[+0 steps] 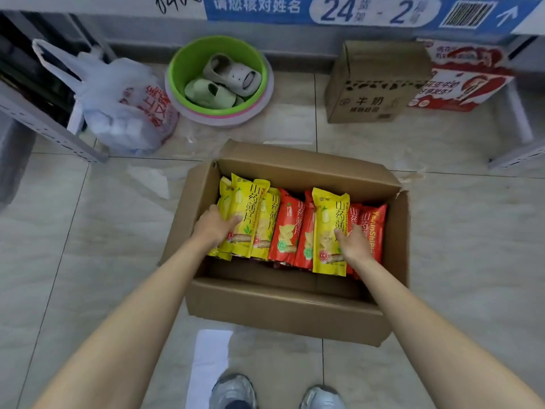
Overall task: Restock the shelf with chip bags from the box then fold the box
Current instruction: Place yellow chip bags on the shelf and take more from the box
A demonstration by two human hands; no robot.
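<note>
Open cardboard box [283, 308] on the tiled floor, centre of frame, flaps spread, holding a row of upright yellow and red chip bags [287, 228]. Left hand [213, 225] grips the yellow bags at the row's left end, fingers curled round them; right hand [354, 242] holds a yellow bag [328, 231] right of centre, thumb on its face, other fingers hidden behind. Upper centre: green basin [188, 63] containing slippers [227, 81]. Upper left: tied plastic bag [124, 104]. Upper right: closed brown carton [374, 84] beside a red-and-white carton [463, 78].
</note>
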